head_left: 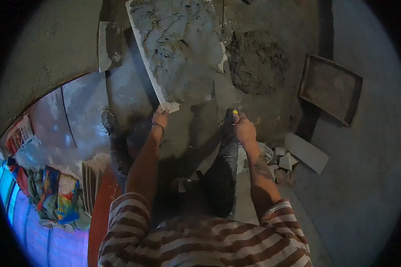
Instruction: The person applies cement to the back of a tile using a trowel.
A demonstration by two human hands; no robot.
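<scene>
Mortar, grey, thick and ridged, covered a white, ribbed-edged rectangular slab stretching ahead of the left hand, which pinched its near corner, while the right hand was wrapped round the yellow-ended handle of a flat grey trowel. Lifting that one corner might well have tipped the slab and let the heavy coat slide, and a steeply angled blade could have gouged it. The slab's pale left edge ran away from the left hand with more room outside it, whereas a dark, rough mortar heap lay close beyond the right hand.
</scene>
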